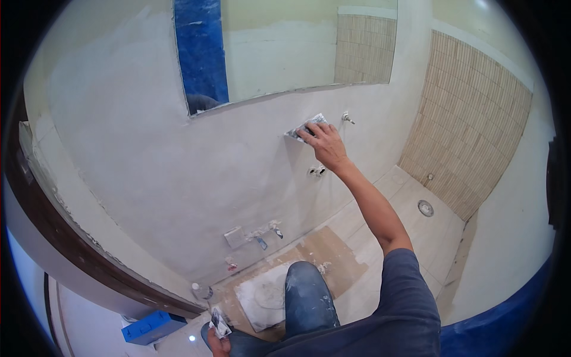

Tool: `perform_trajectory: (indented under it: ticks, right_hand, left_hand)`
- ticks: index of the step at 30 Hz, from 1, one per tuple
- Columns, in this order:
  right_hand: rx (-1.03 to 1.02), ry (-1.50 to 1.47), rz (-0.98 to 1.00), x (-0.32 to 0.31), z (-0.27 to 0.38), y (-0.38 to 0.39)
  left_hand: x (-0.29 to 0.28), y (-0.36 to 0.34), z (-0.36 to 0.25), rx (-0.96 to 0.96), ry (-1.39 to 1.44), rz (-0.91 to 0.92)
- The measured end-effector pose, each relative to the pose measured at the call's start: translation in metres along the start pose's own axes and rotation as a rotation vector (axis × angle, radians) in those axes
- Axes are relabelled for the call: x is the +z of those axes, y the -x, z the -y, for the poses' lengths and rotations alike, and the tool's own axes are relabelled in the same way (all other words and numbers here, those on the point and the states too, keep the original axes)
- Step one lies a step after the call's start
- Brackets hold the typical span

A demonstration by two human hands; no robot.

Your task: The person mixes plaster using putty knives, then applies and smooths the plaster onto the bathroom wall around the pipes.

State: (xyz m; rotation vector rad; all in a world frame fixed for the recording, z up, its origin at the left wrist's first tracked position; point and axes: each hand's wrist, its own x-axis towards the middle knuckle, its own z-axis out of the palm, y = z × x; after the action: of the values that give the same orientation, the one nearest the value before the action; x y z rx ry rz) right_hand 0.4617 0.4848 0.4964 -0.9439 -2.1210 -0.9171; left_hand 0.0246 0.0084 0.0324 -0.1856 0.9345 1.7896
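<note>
Stretched out ahead, my right hand [328, 147] is closed on a wide, flat filling blade [294, 132] smeared with grey-white plaster. The blade lies against the pale plastered wall [172, 172], below the mirror [291, 53] and beside a small metal valve [348, 118]. Low at the left, by my knee, my left hand [220, 346] grips a second plaster-smeared blade [220, 324]. Part of that hand is cut off by the lower edge. Under my right hand, pipe openings [316, 171] stick out of the wall.
Blue film covers the mirror's left strip. Lower on the wall are a white plate [235, 237] and pipe stubs [275, 227]. Plaster-stained cardboard [333, 253] covers floor tiles beneath me. A floor drain [425, 207], ribbed wall tiles [470, 113], a doorframe [89, 253] and a blue box [153, 327] surround me.
</note>
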Motion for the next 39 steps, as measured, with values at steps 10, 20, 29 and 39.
perform_trajectory:
  ticks: [10,20,29,39]
  right_hand:
    - [0.135,-0.045,-0.316,0.009,-0.018,-0.055]
    - [0.166,-0.007,-0.456,0.035,-0.01,-0.058]
    - [0.217,-0.037,-0.313,0.039,0.012,-0.039]
    - [0.183,-0.418,-0.039,-0.029,0.066,0.02]
  left_hand:
    - [-0.018,-0.013,-0.001,-0.007,-0.064,0.082]
    - [-0.015,-0.011,0.002,0.015,-0.049,-0.027]
    - [-0.014,-0.011,-0.003,0.003,-0.061,0.002]
    - [-0.008,-0.003,0.001,0.029,-0.129,0.029]
